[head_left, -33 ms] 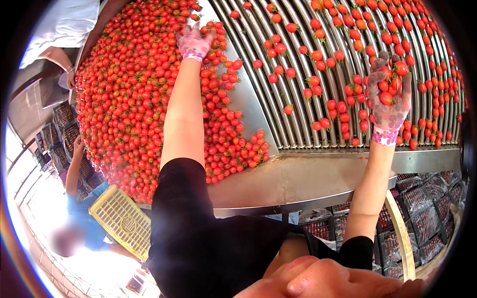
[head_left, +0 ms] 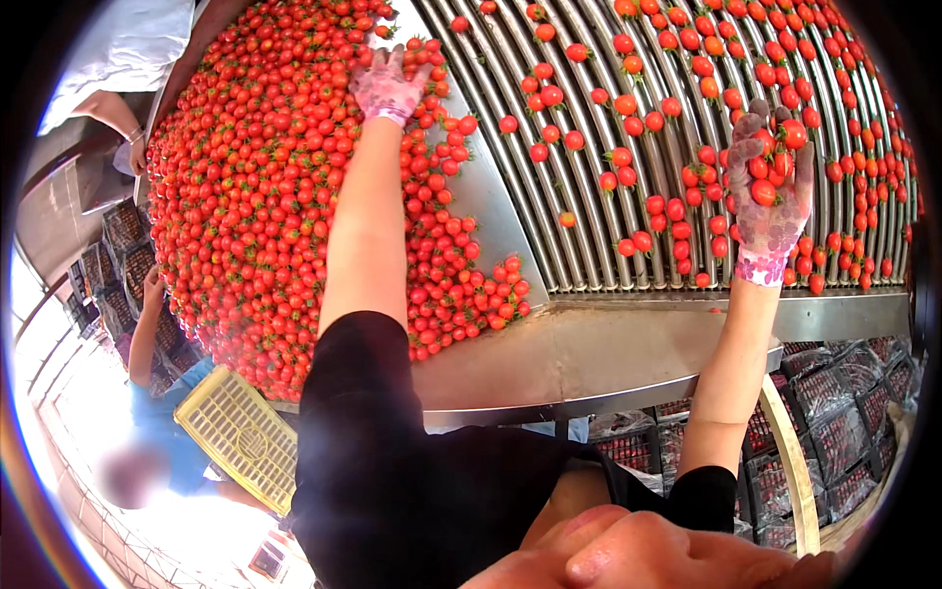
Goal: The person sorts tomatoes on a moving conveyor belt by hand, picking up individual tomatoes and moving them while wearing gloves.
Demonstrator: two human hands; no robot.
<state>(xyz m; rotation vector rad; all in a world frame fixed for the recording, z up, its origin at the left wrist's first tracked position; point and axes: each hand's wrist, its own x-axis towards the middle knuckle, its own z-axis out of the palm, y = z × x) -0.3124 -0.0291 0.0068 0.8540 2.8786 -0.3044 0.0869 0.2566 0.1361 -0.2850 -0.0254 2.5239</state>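
Note:
My left hand (head_left: pixel 389 90), in a thin patterned glove, lies over the far right edge of a large heap of red cherry tomatoes (head_left: pixel 265 187). Its fingers are spread, with no tomato visibly gripped. Palm up above the steel rollers (head_left: pixel 549 187), my right hand (head_left: pixel 770 226) wears a matching glove and cups several cherry tomatoes (head_left: pixel 762 191) in its curled fingers. More tomatoes, some with green stems, are scattered over the rollers and grow denser toward the right.
A smooth metal strip (head_left: pixel 500 221) divides heap from rollers, and a steel ledge (head_left: pixel 559 363) runs along the near side. A person in blue (head_left: pixel 177 407) stands at lower left beside a yellow crate (head_left: pixel 240 432). Another person's arm (head_left: pixel 113 113) reaches in at upper left. Dark crates (head_left: pixel 834 402) fill the lower right.
My left hand has shifted slightly to the right, its fingers spreading wider. My right hand stays almost where it was, with the tomatoes still in it.

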